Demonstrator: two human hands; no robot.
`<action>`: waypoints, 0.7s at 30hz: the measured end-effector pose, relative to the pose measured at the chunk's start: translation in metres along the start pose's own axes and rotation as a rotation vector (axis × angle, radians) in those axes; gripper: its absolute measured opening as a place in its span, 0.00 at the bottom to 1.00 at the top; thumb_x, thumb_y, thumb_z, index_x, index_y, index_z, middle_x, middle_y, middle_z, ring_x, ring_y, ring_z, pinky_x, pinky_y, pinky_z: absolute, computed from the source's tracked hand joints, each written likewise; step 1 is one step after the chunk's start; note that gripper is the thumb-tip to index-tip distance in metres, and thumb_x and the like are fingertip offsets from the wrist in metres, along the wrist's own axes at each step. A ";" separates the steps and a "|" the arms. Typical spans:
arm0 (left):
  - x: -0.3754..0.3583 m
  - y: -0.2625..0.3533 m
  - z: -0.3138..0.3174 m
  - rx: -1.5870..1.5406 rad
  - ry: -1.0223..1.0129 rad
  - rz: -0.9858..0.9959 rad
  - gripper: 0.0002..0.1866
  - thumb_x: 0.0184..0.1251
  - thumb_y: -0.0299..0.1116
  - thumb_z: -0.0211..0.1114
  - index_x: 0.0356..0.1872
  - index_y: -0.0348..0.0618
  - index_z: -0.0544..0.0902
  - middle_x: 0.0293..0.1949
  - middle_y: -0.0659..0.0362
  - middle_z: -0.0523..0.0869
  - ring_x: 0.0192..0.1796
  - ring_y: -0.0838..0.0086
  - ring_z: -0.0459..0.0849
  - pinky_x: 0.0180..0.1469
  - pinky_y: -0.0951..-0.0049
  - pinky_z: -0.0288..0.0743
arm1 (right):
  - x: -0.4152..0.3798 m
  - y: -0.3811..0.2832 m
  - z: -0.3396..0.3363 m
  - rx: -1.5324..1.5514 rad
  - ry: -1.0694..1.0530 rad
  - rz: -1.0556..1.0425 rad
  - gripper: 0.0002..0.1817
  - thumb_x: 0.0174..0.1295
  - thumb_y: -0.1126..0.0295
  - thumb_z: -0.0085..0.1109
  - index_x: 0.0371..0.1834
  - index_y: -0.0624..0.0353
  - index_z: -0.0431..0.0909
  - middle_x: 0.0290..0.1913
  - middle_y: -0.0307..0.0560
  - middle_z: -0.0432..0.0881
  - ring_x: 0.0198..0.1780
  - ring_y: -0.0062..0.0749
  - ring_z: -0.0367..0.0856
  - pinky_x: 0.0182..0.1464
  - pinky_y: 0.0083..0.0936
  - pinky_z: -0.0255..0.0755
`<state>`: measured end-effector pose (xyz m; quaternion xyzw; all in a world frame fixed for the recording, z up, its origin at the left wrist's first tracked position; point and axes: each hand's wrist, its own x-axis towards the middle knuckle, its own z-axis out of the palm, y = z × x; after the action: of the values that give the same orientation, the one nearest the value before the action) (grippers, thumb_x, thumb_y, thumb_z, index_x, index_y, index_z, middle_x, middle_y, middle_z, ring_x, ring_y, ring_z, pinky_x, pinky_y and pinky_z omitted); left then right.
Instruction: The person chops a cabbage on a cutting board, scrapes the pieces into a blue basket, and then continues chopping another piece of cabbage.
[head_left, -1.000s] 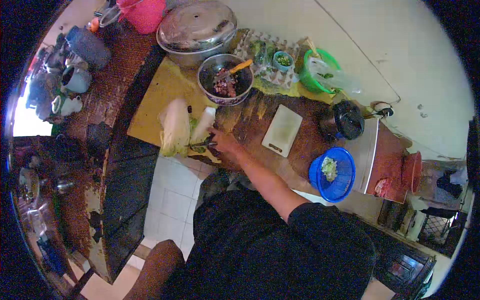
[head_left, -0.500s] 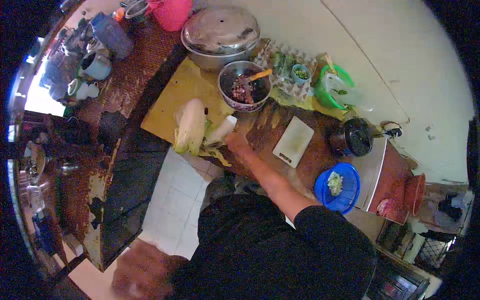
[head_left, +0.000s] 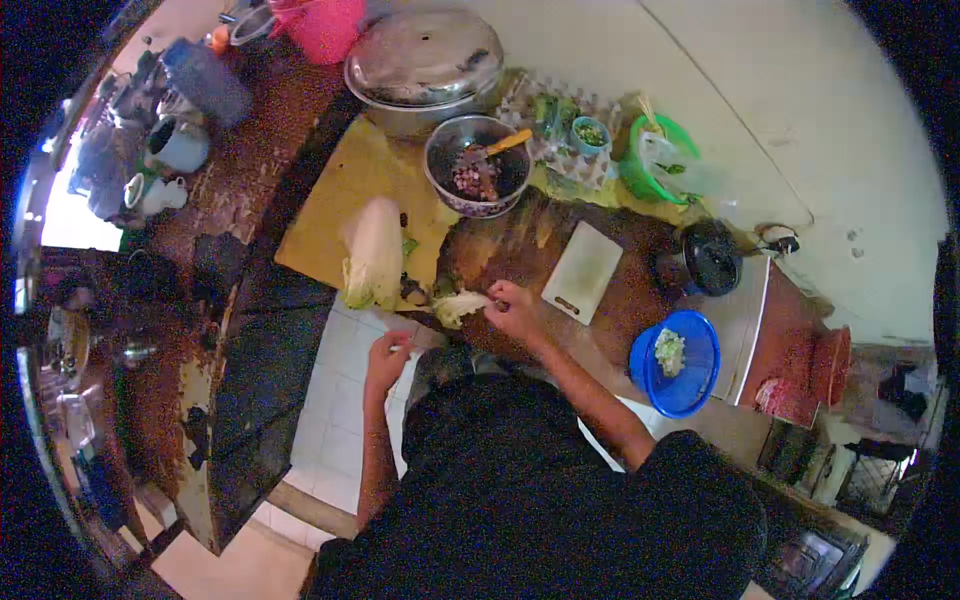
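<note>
A pale napa cabbage (head_left: 374, 250) lies on the yellow sheet near the table's front edge. To its right, my right hand (head_left: 512, 308) is closed around one end of a cabbage leaf (head_left: 458, 308), whose frilly part points left over the table edge. My left hand (head_left: 388, 360) is held up over the floor in front of the table, fingers loosely bent, with nothing visible in it. Small dark and green scraps (head_left: 410, 285) lie between the cabbage and the leaf. A white cutting board (head_left: 582, 272) rests on the table right of my right hand.
Behind stand a steel bowl (head_left: 436, 185) of chopped purple pieces with an orange-handled utensil, a large lidded pot (head_left: 425, 60), egg trays (head_left: 590, 172) and a green basin (head_left: 640, 170). At right are a black pot (head_left: 712, 262) and a blue basket (head_left: 690, 390) with chopped pale vegetable.
My right hand has drawn the pale leaf toward me and to the right, off the cabbage's side. My left hand has risen from the lower left toward the table edge.
</note>
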<state>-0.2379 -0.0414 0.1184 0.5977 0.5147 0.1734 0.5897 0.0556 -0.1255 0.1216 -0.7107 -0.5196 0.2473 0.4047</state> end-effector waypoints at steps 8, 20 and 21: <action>0.088 -0.074 0.128 0.594 -0.118 0.467 0.35 0.53 0.48 0.74 0.57 0.35 0.73 0.42 0.47 0.86 0.44 0.56 0.87 0.46 0.59 0.80 | -0.026 0.062 0.006 -0.186 0.165 0.485 0.16 0.54 0.57 0.67 0.36 0.59 0.83 0.31 0.52 0.85 0.34 0.46 0.84 0.38 0.37 0.76; 0.116 -0.056 0.168 0.076 0.070 0.369 0.20 0.58 0.32 0.73 0.47 0.41 0.73 0.33 0.56 0.85 0.34 0.71 0.84 0.35 0.70 0.77 | -0.057 0.121 0.011 -0.096 0.052 0.684 0.17 0.47 0.58 0.76 0.28 0.58 0.80 0.25 0.42 0.81 0.24 0.28 0.75 0.30 0.31 0.71; 0.107 -0.028 0.159 0.079 0.029 0.371 0.20 0.58 0.31 0.73 0.48 0.41 0.73 0.36 0.56 0.84 0.35 0.71 0.83 0.36 0.70 0.77 | -0.064 0.119 0.004 -0.009 0.108 0.614 0.17 0.47 0.59 0.76 0.26 0.57 0.78 0.24 0.39 0.78 0.23 0.25 0.72 0.29 0.29 0.69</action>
<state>-0.0763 -0.0438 0.0125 0.7026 0.4106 0.2674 0.5161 0.0954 -0.2005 0.0157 -0.8482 -0.2597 0.3176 0.3351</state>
